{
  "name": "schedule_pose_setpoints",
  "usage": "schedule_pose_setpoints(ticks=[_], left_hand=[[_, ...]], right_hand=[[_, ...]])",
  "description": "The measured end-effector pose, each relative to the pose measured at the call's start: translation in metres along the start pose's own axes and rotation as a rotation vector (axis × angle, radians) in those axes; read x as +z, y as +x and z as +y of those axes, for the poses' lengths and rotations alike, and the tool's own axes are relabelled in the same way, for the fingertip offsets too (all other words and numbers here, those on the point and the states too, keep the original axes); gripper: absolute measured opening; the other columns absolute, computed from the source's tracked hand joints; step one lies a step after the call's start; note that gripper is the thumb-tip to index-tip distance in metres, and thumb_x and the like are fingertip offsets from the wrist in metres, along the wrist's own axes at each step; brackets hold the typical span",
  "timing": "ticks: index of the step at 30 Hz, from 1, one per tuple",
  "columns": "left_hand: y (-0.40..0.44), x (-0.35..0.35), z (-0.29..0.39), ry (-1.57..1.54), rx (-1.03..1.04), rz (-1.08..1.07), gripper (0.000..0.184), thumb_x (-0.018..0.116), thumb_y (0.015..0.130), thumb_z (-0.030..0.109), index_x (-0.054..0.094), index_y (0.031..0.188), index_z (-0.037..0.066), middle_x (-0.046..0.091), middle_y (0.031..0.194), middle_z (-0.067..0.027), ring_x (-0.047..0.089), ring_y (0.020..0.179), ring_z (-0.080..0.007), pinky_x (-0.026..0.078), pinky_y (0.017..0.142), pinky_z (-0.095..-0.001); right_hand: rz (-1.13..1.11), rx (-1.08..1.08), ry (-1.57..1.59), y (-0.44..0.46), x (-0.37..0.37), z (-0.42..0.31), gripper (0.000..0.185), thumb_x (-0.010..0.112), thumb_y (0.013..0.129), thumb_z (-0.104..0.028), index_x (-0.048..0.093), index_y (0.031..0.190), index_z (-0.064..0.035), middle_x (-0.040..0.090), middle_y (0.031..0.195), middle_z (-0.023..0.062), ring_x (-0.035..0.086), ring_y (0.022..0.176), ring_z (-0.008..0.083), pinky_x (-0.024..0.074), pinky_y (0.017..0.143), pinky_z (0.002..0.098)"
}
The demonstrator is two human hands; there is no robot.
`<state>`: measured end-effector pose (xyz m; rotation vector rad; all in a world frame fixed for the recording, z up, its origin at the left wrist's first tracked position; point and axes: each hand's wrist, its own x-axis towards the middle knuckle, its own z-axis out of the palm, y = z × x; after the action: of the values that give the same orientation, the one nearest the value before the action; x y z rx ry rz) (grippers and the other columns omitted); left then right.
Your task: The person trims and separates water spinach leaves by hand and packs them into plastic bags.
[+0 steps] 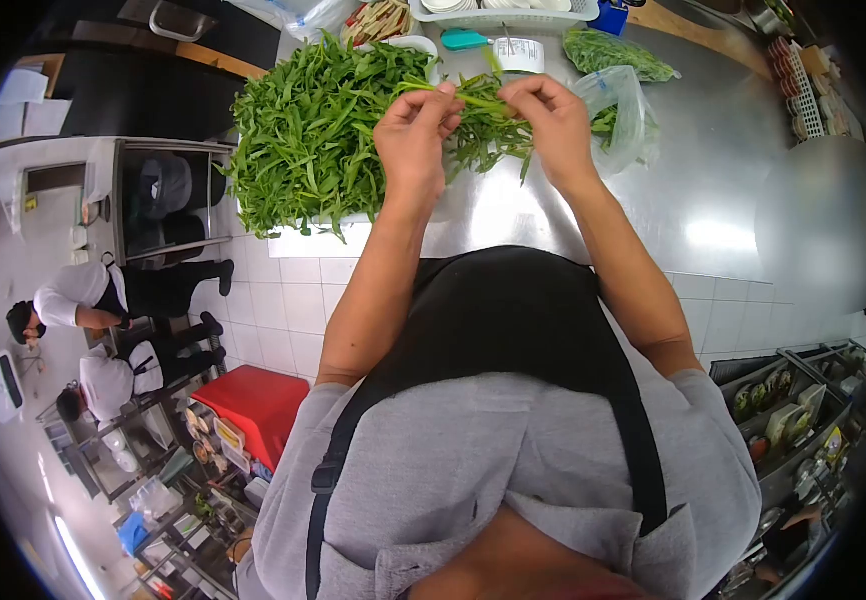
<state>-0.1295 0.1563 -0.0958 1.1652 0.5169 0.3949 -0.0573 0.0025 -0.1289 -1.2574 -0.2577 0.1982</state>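
Observation:
Between my two hands stretches a green leafy stem [480, 101]. My left hand [418, 135] pinches one end, at the right edge of a large heap of leafy greens [303, 135]. My right hand [551, 125] pinches the other end, with its fingers closed. Below and between the hands, a smaller pile of greens [478, 140] lies on the steel table [683, 190]. Just right of my right hand is a clear plastic bag [625, 115] with some greens at its mouth.
Behind the hands are a white tub [519, 55], a teal-handled tool [464, 39], a white basket [503, 14] and bagged green vegetables [615, 55]. A red box [251, 408] stands at lower left. Two people [73, 300] [108, 385] are farther left.

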Motion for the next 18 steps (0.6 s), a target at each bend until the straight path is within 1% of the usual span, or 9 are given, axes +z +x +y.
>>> schedule_pose_setpoints(ticks=[3,6,8,9,10,13,16,18], left_hand=[[-0.006,-0.001,0.007,-0.035,0.131,0.036,0.013,0.069,0.097,0.013,0.064,0.099,0.001,0.073,0.102,-0.0126,0.071,0.088,-0.0186,0.057,0.080,-0.0306],[-0.012,-0.009,0.022,-0.035,0.239,0.063,0.013,0.066,0.099,0.013,0.061,0.101,0.001,0.073,0.102,-0.0149,0.072,0.089,-0.0201,0.059,0.082,-0.0316],[-0.010,-0.015,0.028,-0.056,0.282,0.055,0.013,0.064,0.101,0.013,0.060,0.101,0.001,0.073,0.101,-0.0160,0.072,0.087,-0.0205,0.059,0.081,-0.0318],[-0.010,-0.016,0.029,-0.069,0.271,0.048,0.013,0.063,0.101,0.013,0.060,0.102,0.001,0.073,0.100,-0.0158,0.072,0.085,-0.0200,0.058,0.081,-0.0316],[-0.010,-0.016,0.030,-0.083,0.263,0.040,0.013,0.063,0.101,0.014,0.060,0.102,0.001,0.073,0.099,-0.0156,0.071,0.084,-0.0195,0.058,0.080,-0.0315],[-0.012,-0.019,0.037,-0.102,0.262,0.039,0.012,0.061,0.102,0.013,0.060,0.103,0.001,0.071,0.095,-0.0136,0.068,0.080,-0.0171,0.057,0.076,-0.0306],[-0.018,-0.032,0.045,-0.098,0.289,0.029,0.011,0.060,0.102,0.012,0.060,0.104,0.002,0.068,0.089,-0.0104,0.064,0.077,-0.0151,0.055,0.073,-0.0299],[-0.022,-0.040,0.042,-0.124,0.277,0.013,0.009,0.058,0.102,0.011,0.060,0.105,0.002,0.063,0.084,-0.0073,0.060,0.076,-0.0146,0.052,0.073,-0.0297]], right_hand=[[-0.033,0.166,-0.393,0.011,-0.023,0.019,0.017,0.074,0.088,-0.013,0.072,0.098,0.0008,0.070,0.083,0.0076,0.065,0.076,0.0143,0.0497,0.069,0.0291],[-0.140,-0.130,-1.137,0.002,-0.033,0.035,0.028,0.077,0.084,-0.018,0.071,0.105,0.0003,0.069,0.095,0.0143,0.067,0.091,0.0291,0.0521,0.079,0.0387],[-0.271,-0.043,-1.023,0.007,-0.022,0.041,0.033,0.078,0.083,-0.021,0.071,0.108,-0.0008,0.067,0.101,0.0171,0.064,0.100,0.0355,0.0508,0.086,0.0436],[-0.337,0.008,-0.964,0.006,-0.012,0.044,0.036,0.078,0.082,-0.022,0.070,0.110,-0.0014,0.066,0.105,0.0186,0.063,0.105,0.0387,0.0501,0.089,0.0461],[-0.285,-0.043,-0.988,0.006,-0.004,0.057,0.035,0.078,0.082,-0.023,0.071,0.110,-0.0034,0.067,0.102,0.0176,0.064,0.104,0.0366,0.0501,0.090,0.0455],[-0.292,-0.070,-1.126,0.015,-0.011,0.080,0.030,0.076,0.084,-0.019,0.071,0.108,-0.0031,0.067,0.101,0.0175,0.065,0.102,0.0353,0.0507,0.089,0.0448],[-0.152,0.010,-0.864,0.015,-0.032,0.068,0.022,0.074,0.085,-0.015,0.072,0.103,-0.0028,0.066,0.103,0.0169,0.065,0.098,0.0349,0.0516,0.086,0.0438],[-0.210,-0.091,-0.928,0.015,-0.044,0.073,0.018,0.072,0.085,-0.012,0.073,0.100,-0.0028,0.066,0.102,0.0165,0.065,0.095,0.0348,0.0521,0.084,0.0433]])
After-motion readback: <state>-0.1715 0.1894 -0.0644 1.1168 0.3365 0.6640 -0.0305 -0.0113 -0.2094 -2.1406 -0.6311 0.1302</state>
